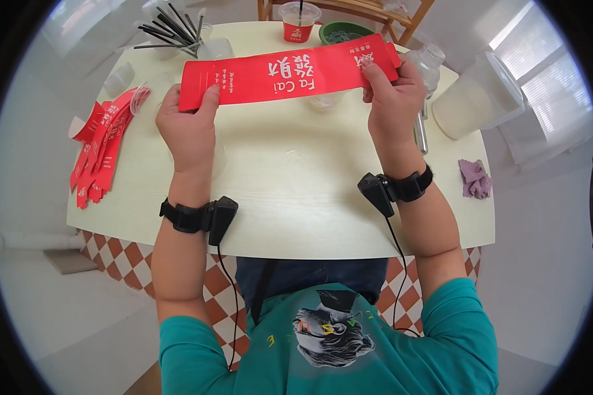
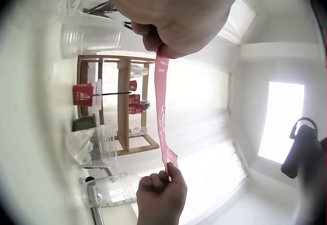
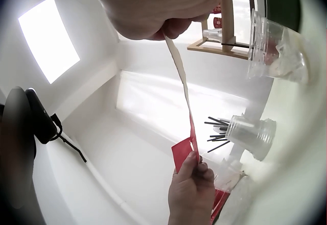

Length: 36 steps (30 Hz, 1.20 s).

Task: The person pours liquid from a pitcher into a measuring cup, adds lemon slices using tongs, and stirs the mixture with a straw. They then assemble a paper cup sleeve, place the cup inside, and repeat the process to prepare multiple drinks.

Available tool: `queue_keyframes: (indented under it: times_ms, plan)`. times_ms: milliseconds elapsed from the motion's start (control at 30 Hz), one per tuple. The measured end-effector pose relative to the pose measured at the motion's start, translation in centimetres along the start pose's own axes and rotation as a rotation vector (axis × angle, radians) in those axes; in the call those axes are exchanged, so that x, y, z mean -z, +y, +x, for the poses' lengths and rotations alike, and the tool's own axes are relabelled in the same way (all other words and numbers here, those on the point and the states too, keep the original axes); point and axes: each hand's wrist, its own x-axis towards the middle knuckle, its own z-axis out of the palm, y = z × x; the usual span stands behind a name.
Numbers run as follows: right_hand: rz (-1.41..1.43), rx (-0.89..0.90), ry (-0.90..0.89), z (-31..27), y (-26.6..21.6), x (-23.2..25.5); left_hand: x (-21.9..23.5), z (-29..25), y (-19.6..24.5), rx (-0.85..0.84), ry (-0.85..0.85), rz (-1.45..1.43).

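A long red paper strip with white lettering is stretched between both hands above the table. The left hand pinches one end between thumb and fingers, and the right hand pinches the other end. In the left wrist view the strip is seen nearly edge-on, the left hand at its top and the right hand at its bottom. The right wrist view shows the strip's pale side, with the left hand on a folded red end.
More red strips lie at the table's left. Black straws, a lidded drink cup and a green bowl stand at the back. A clear bottle, a large clear container and a purple cloth are at right.
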Motion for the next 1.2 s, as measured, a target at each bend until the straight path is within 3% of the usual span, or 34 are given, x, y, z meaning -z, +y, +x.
queue_keyframes:
  times_ms: [167,333,433,567,800,933,1000,1067,1100,1200]
  plan:
    - [0.105,-0.086,-0.068,0.1,-0.2,-0.1,0.2,0.4,0.0,0.073,0.018,-0.119]
    - [0.114,-0.169,-0.081,0.2,-0.4,-0.3,0.9,1.1,-0.5,0.272,-0.104,-0.530]
    - [0.112,-0.221,-0.100,0.2,-0.1,-0.1,1.4,1.2,-1.1,0.327,-0.211,-0.687]
    - [0.188,-0.282,-0.109,0.2,1.0,0.2,1.3,1.1,-1.0,0.384,-0.222,-0.842]
    - [0.124,-0.317,-0.184,0.0,0.7,0.0,1.6,1.3,1.3,0.205,-0.248,-0.542]
    - [0.099,-0.289,-0.232,-0.2,0.1,0.0,2.8,1.6,2.6,0.239,-0.188,-0.508]
    - [0.116,-0.274,-0.242,-0.4,-0.6,-0.4,4.5,2.5,3.0,0.182,-0.190,-0.679]
    - [0.083,-0.253,-0.274,-0.6,-1.2,-0.6,6.5,3.9,4.7,0.252,0.058,-0.784]
    - [0.088,-0.254,-0.268,-0.7,-1.5,-0.7,8.6,4.7,5.4,0.273,0.044,-0.842]
    - [0.050,-0.250,-0.295,-0.9,-1.9,-0.7,15.1,8.6,5.7,0.033,0.065,-1.011]
